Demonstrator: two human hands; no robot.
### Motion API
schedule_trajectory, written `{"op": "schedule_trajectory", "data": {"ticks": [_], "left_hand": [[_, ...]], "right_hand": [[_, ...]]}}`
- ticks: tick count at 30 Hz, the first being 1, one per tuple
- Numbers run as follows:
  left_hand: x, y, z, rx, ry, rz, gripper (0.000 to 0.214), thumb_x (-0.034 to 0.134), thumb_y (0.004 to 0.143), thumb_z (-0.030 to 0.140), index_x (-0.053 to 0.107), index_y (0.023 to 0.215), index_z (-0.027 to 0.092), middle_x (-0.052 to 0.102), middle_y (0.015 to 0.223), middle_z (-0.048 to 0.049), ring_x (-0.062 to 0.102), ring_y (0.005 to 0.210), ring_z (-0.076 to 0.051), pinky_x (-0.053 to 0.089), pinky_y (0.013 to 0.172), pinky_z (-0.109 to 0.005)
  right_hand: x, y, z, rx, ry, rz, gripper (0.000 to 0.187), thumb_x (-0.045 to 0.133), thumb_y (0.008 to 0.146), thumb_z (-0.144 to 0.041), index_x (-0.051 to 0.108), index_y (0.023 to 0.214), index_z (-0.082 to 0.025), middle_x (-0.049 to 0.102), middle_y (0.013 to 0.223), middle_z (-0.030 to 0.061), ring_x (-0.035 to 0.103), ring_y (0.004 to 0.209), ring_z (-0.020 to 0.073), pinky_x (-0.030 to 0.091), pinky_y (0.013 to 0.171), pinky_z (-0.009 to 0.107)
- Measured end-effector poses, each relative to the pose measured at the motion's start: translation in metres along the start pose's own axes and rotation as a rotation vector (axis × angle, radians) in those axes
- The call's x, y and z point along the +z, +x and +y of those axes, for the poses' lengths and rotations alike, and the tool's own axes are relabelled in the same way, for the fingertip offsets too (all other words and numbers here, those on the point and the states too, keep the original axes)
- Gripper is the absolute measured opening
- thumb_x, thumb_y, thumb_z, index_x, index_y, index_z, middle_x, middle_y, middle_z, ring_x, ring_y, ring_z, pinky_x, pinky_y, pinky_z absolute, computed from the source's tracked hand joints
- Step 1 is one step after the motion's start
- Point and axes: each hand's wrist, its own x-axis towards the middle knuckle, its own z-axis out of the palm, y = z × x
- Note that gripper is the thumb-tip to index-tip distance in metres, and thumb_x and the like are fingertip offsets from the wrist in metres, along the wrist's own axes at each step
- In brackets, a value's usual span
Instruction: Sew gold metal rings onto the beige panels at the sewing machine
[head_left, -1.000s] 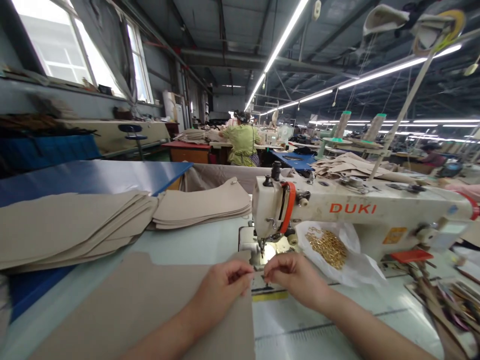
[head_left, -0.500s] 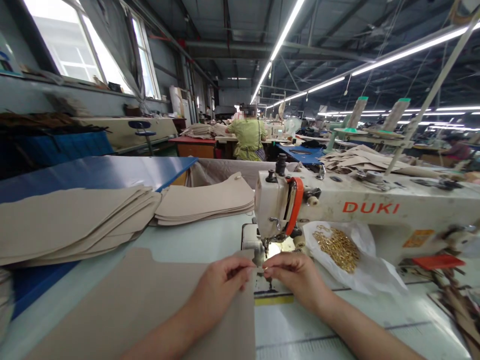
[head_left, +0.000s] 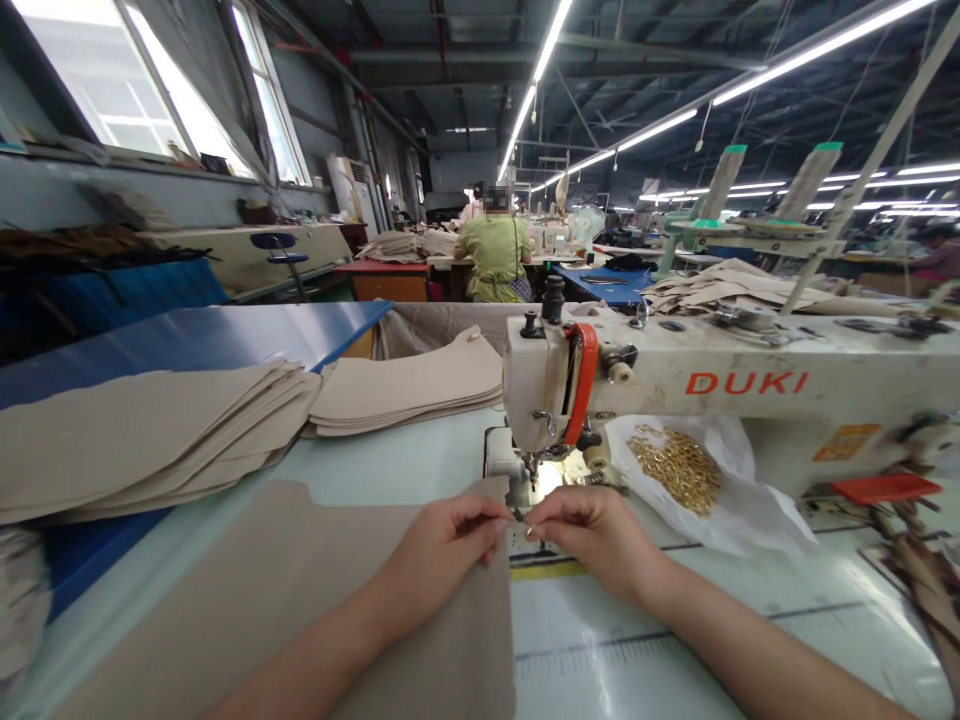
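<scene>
A large beige fabric panel (head_left: 300,590) lies on the pale sewing table (head_left: 675,630) in front of me. My left hand (head_left: 442,550) pinches the panel's upper right corner, fingers closed. My right hand (head_left: 589,535) is closed in a pinch just to the right of it, on something small I cannot make out. Both hands sit right below the needle area (head_left: 529,480) of a white DUKI sewing machine (head_left: 720,395).
A clear bag of small gold metal pieces (head_left: 679,470) lies under the machine's arm. Two stacks of beige cut panels (head_left: 150,440) (head_left: 409,385) rest at the left and behind. A person in a green top (head_left: 493,258) works far back. Thread cones (head_left: 806,180) stand at the right.
The view has tilted slightly. Both hands have crept a little closer to the needle, still pinched together at the panel's corner.
</scene>
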Motion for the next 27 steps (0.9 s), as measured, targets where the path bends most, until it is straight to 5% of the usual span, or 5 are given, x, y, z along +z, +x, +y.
{"op": "schedule_trajectory", "data": {"ticks": [13,20,27], "left_hand": [[-0.003,-0.002,0.005,-0.171,-0.324,-0.126,0.024,0.069,0.066,0.035,0.065,0.078,0.015,0.060,0.057,0.0040,0.053,0.051,-0.009,0.041,0.055,-0.022],[-0.002,0.000,0.003,-0.132,-0.400,-0.089,0.026,0.072,0.064,0.034,0.059,0.076,0.015,0.062,0.057,0.0036,0.054,0.050,-0.009,0.043,0.054,-0.022],[0.003,0.000,0.002,-0.028,-0.347,-0.011,0.020,0.068,0.068,0.033,0.059,0.072,0.016,0.061,0.057,0.0038,0.054,0.051,-0.010,0.043,0.054,-0.022]], "right_hand": [[-0.004,-0.002,-0.011,-0.003,0.169,-0.158,0.015,0.065,0.079,-0.029,0.073,0.092,-0.026,0.069,0.091,0.0002,0.061,0.084,0.0136,0.047,0.081,0.028],[0.002,-0.001,-0.006,0.033,0.245,-0.025,0.022,0.068,0.076,-0.037,0.071,0.093,-0.024,0.069,0.085,0.0006,0.062,0.078,0.0147,0.048,0.076,0.030],[0.015,0.003,0.002,0.051,0.305,0.000,0.022,0.072,0.069,-0.039,0.067,0.074,-0.018,0.066,0.068,-0.0004,0.060,0.064,0.0126,0.047,0.064,0.026]]}}
